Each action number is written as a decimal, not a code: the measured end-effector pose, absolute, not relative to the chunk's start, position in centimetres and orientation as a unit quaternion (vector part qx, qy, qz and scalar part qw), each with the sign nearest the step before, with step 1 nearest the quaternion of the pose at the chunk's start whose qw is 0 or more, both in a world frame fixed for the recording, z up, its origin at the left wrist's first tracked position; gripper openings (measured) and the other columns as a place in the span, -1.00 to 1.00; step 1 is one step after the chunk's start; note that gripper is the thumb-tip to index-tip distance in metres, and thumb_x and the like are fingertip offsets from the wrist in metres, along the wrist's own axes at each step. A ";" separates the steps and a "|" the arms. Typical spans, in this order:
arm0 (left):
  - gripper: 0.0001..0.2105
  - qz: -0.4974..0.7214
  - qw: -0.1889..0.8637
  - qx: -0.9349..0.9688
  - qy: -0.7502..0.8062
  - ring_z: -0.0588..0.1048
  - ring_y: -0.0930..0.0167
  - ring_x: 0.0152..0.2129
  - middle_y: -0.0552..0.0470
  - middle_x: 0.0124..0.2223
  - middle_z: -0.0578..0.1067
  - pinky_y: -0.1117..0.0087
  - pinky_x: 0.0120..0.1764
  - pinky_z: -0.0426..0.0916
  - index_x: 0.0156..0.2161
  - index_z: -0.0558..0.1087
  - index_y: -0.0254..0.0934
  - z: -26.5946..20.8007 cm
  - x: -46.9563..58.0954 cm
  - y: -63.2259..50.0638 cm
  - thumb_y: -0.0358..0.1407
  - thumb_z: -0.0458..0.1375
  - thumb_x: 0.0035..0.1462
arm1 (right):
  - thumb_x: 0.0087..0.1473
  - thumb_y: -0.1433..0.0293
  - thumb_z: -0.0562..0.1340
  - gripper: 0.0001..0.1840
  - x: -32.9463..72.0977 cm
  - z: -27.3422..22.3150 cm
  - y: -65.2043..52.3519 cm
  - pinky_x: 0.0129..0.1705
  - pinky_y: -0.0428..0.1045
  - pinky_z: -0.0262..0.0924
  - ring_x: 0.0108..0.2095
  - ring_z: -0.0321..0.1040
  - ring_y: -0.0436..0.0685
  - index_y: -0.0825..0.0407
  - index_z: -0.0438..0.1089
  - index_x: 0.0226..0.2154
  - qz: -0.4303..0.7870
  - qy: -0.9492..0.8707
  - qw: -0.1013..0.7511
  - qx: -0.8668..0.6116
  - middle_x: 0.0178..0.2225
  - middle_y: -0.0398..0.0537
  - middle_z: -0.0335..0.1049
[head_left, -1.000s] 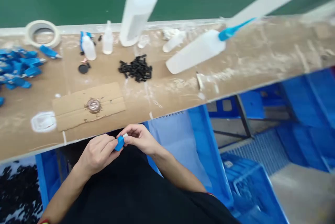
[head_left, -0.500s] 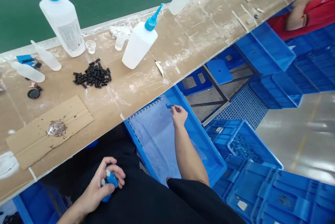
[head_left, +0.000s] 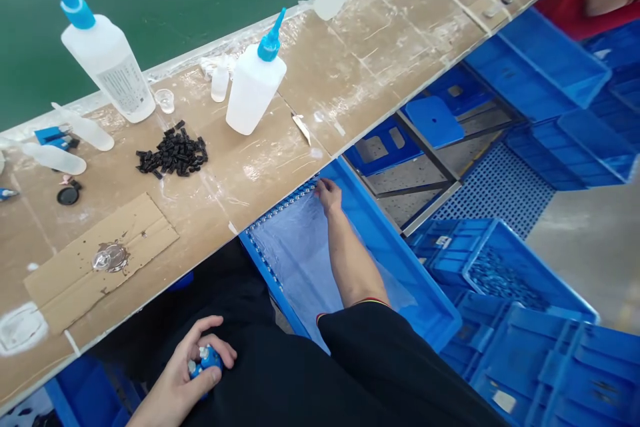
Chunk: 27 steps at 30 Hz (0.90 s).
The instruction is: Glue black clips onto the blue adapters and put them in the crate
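Observation:
My left hand (head_left: 195, 367) rests over my lap, its fingers curled round some small blue parts (head_left: 206, 362) with whitish tips. My right hand (head_left: 329, 195) reaches into a blue crate (head_left: 380, 227) beside the table edge. Its fingers are pinched at the end of a row of small parts (head_left: 285, 204) along the crate's far side; whatever lies between the fingertips is hidden. A clear plastic sheet (head_left: 295, 247) covers the crate's floor.
On the table (head_left: 260, 180) lie a heap of black pieces (head_left: 175, 150), a wet cardboard strip (head_left: 150, 227), and two white bottles with blue nozzles, one large (head_left: 117, 74) and one nearer (head_left: 253, 90). Stacked blue crates (head_left: 530, 347) fill the right. A red-sleeved person (head_left: 575, 14) sits farther along.
My right hand has moved forward to the row at the crate's far side, carrying a small blue part that no longer shows. My left hand still holds its blue parts. The view has shifted slightly.

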<state>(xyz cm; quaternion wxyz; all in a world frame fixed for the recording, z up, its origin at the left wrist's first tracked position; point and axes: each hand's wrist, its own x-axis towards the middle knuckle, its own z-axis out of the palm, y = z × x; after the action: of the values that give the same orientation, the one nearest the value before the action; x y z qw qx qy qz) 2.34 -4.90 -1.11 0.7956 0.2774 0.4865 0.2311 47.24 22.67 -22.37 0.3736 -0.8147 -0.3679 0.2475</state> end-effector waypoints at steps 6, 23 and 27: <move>-0.72 0.229 0.801 0.286 0.473 0.50 0.09 0.10 -0.25 0.13 0.55 0.07 0.17 0.29 -0.14 0.41 -0.17 -1.2 1.3 -5.5 -0.04 0.29 0.24 | 0.37 0.02 0.06 -0.48 43.0 -17.5 19.4 -0.34 0.04 0.42 -0.29 0.47 0.12 0.09 0.33 0.08 0.167 -0.331 0.450 -0.812 -0.09 0.08 0.44; -0.73 0.648 0.626 -0.015 0.434 0.58 0.31 -0.23 0.02 -0.22 0.43 0.62 -0.62 0.43 -0.22 0.55 -0.12 -1.6 -0.6 -6.5 -0.17 0.49 0.01 | 0.26 0.34 0.16 -0.68 19.6 -2.8 26.5 0.01 0.18 0.37 -0.11 0.46 0.27 0.03 0.59 -0.08 0.174 -0.835 0.209 -0.478 -0.13 0.10 0.49; -0.76 0.692 0.618 0.040 0.372 0.57 0.34 -0.29 0.00 -0.23 0.45 0.69 -0.69 0.36 -0.12 0.54 -0.06 -2.4 -2.6 -7.0 -0.13 0.40 0.14 | 0.24 0.33 0.16 -0.69 19.1 -3.6 26.7 -0.02 0.19 0.36 -0.16 0.46 0.27 0.04 0.61 -0.16 0.184 -0.828 0.206 -0.489 -0.18 0.09 0.49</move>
<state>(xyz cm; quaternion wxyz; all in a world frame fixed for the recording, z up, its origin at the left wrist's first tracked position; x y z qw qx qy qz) -2.58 -7.02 -2.38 0.6177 0.0401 0.3719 0.6918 19.10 26.69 -3.59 0.2062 -0.4887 -0.8276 0.1836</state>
